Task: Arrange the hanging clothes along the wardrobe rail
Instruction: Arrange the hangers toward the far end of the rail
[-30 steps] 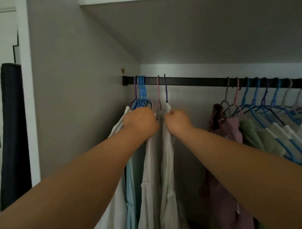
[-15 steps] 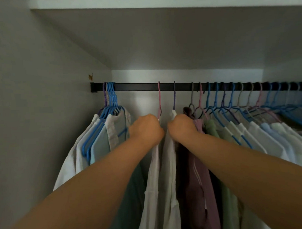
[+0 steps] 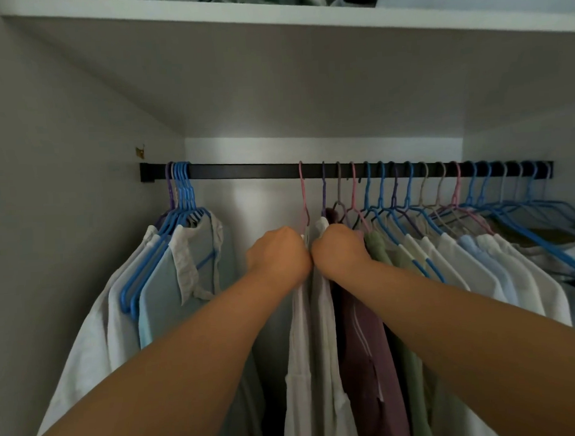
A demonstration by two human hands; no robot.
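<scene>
A black rail [image 3: 245, 170] runs across the wardrobe. At its left end hangs a tight bunch of white and pale blue shirts [image 3: 158, 287] on blue hangers. My left hand [image 3: 277, 254] is shut on a white garment [image 3: 299, 348] hanging from a pink hanger [image 3: 303, 194]. My right hand [image 3: 341, 248] is shut on the neighbouring white garment [image 3: 326, 347] on a purple hanger [image 3: 323, 190]. Both hands touch near the rail's middle. To the right hang a mauve top [image 3: 362, 339], a green top [image 3: 378, 247] and several white and blue shirts [image 3: 476, 260].
A white shelf [image 3: 272, 19] with folded clothes on it spans the top. The grey side wall [image 3: 65, 160] stands at the left, with a small brass fitting [image 3: 140, 152] above the rail's end. A bare stretch of rail lies between the left bunch and my hands.
Both hands have slid the two white garments to the right along the rail, away from the left bunch and up against the right group. The view has also shifted right.
</scene>
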